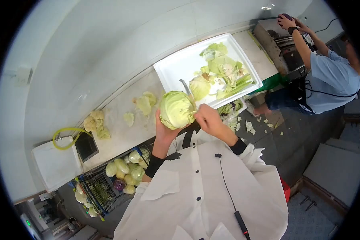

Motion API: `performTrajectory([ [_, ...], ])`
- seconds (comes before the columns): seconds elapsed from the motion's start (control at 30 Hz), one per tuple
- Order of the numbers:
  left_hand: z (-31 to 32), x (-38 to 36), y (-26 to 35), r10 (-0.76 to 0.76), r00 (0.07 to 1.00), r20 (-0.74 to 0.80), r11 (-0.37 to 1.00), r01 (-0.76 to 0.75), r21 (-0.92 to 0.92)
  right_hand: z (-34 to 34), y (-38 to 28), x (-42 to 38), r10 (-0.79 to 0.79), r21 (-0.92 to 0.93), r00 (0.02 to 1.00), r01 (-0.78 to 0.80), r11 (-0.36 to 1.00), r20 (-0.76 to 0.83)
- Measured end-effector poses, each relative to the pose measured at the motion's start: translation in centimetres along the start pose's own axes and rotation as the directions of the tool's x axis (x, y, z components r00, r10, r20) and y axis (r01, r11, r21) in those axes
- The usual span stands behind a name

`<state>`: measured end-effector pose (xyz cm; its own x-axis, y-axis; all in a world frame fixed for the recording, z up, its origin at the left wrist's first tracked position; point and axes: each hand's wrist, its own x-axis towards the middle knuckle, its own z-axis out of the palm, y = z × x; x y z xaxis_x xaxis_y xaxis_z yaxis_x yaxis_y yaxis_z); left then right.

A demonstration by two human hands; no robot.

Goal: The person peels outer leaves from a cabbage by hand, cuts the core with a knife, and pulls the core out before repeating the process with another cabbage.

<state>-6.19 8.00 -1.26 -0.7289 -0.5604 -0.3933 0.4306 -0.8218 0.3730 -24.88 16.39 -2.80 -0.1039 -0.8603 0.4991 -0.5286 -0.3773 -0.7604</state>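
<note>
A round green cabbage rests in my left hand, whose fingers curl around its left side and underneath. My right hand is closed at the cabbage's right edge, its fingertips pinched against an outer leaf. Just behind the cabbage, a knife with a curved blade lies in the white tray, its handle partly hidden. Also in the tray are a pale cabbage piece and a pile of loose leaves and trimmings.
Loose leaves and cauliflower lie on the counter, left of the tray. Below stands a cart of cabbages. A yellow hose loops by the sink. Scraps litter the floor. At right, another person holds a purple vegetable.
</note>
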Motion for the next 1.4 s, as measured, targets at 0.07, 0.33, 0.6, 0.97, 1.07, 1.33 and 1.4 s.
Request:
performTrajectory([
  [0.07, -0.4, -0.3, -0.1, 0.166, 0.977, 0.133, 0.965, -0.188, 0.181, -0.3, 0.7, -1.9, 0.175, 0.055, 0.979, -0.170, 0.984, -0.100],
  [0.33, -0.6, -0.1, 1.6, 0.087, 0.996, 0.033, 0.996, -0.088, 0.031, -4.1, 9.2, -8.6, 0.671, -0.343, 0.739, -0.646, 0.682, -0.059],
  [0.6, 0.7, -0.4, 0.3, 0.347, 0.866, 0.360, 0.749, -0.487, 0.448, -3.7, 4.2, -3.0, 0.632, -0.380, 0.773, -0.602, 0.702, -0.057],
  [0.97, 0.0, 0.7, 0.3, 0.131, 0.991, -0.016, 0.985, -0.128, 0.115, 1.0, -1.9, 1.6, -0.112, -0.197, 0.968, 0.067, 0.978, -0.225],
  [1.07, 0.0, 0.5, 0.4, 0.123, 0.992, -0.012, 0.991, -0.122, 0.047, 1.2, -1.3, 1.4, -0.025, -0.090, 0.978, 0.007, 0.996, -0.206],
  [1.33, -0.1, 1.2, 0.4, 0.145, 0.989, 0.034, 0.984, -0.148, 0.103, 0.6, -1.7, 2.3, 0.068, 0.111, 0.989, -0.054, 0.992, -0.131],
  [1.4, 0.2, 0.6, 0.6, 0.093, 0.995, 0.024, 0.988, -0.095, 0.120, 0.0, -1.9, 1.6, 0.112, 0.159, 0.992, -0.103, 0.982, -0.052],
])
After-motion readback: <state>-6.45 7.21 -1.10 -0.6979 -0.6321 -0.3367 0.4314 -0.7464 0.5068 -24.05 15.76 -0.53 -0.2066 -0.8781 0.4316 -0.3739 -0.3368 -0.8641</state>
